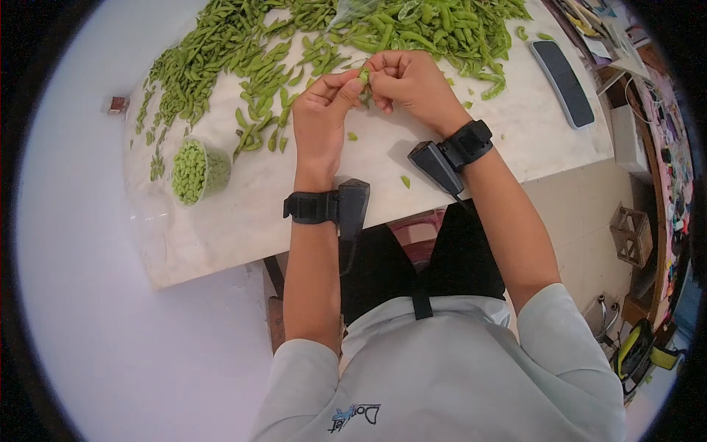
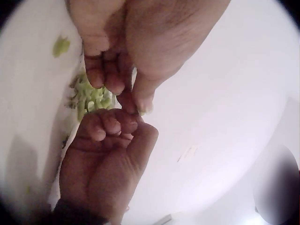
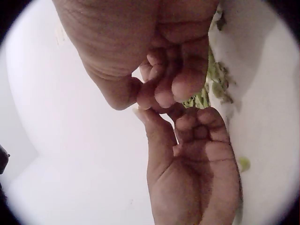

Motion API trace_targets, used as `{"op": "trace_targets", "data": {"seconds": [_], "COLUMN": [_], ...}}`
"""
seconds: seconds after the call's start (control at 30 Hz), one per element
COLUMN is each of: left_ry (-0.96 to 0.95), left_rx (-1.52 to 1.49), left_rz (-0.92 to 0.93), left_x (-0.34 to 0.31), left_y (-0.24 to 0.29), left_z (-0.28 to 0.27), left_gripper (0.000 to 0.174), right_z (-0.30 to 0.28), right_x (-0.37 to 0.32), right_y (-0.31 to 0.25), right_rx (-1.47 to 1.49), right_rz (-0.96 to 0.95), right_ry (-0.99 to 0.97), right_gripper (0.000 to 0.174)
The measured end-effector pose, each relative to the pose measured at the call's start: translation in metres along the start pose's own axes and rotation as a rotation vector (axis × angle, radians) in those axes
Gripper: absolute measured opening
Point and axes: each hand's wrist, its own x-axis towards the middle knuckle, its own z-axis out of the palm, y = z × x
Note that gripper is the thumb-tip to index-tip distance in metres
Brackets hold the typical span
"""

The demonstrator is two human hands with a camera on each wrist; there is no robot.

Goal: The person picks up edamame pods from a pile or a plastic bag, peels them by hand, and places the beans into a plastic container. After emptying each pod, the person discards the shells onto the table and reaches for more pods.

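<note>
I see the left hand (image 1: 322, 109) pinching a small green pod (image 1: 364, 75) between thumb and finger, and the right hand (image 1: 414, 85) pinches it too, its fingers curled; this pod is above the white table (image 1: 258, 199), near the heap of pods (image 1: 442, 33), while a cup (image 1: 219, 171) of green beans (image 1: 188, 173) stands leftward

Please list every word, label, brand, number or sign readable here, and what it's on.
"Don…": dark lettering on the shirt, upside down in the head view; the remaining letters, beside a blue figure, aren't certain.
Shelf clutter: too small and blurred to read any text.
Phone: screen dark, nothing readable.
Plastic cup: no lettering visible.
Wrist views: no readable text.
</note>
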Motion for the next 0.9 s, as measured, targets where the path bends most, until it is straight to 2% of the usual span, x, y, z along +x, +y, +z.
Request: {"op": "trace_targets", "data": {"seconds": [0.07,0.27,0.37,0.57,0.77,0.87,0.9], "left_ry": [-0.007,0.066,-0.003,-0.027,0.034,0.141,0.18], "left_rx": [0.01,0.156,0.278,0.348,0.281,0.217,0.191], "left_rz": [0.003,0.22,0.275,0.255,0.254,0.254,0.256], "left_x": [0.0,-0.006,-0.005,-0.004,-0.003,-0.003,-0.002], "left_y": [0.001,0.011,0.005,0.004,0.003,0.007,0.008], "left_z": [0.0,0.012,0.007,0.006,0.006,0.007,0.007], "left_gripper": [0.02,0.018,0.018,0.018,0.017,0.016,0.016], "right_z": [-0.001,0.0,-0.001,-0.001,0.002,0.0,-0.002], "right_x": [0.001,0.001,0.0,0.002,0.0,0.002,0.004], "right_y": [0.001,0.001,0.001,0.003,-0.001,0.0,0.001], "right_rx": [0.022,0.137,0.105,0.088,0.089,0.105,0.106], "right_rz": [0.014,0.104,0.088,0.091,0.098,0.109,-0.031], "right_ry": [-0.012,0.03,0.031,0.035,0.082,0.119,0.261], "right_gripper": [0.013,0.018,0.018,0.018,0.015,0.019,0.023]}}
